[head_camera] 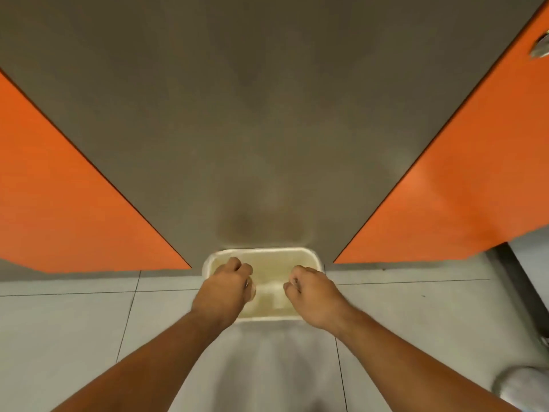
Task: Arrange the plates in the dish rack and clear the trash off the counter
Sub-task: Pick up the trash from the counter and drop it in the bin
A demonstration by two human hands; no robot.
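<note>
Where the tiled floor (74,322) meets the grey panel (267,114), a cream bin (264,250) stands open. Over it we hold our left hand (225,289) and right hand (315,295), fingers curled; we cannot tell whether either grips trash. Left of the bin hangs one orange door (74,203), right of it a second door (460,188).

Bare forearms (166,349) lead to the left hand (222,289) and right hand (315,295); one grey shoe (520,385) shows.
</note>
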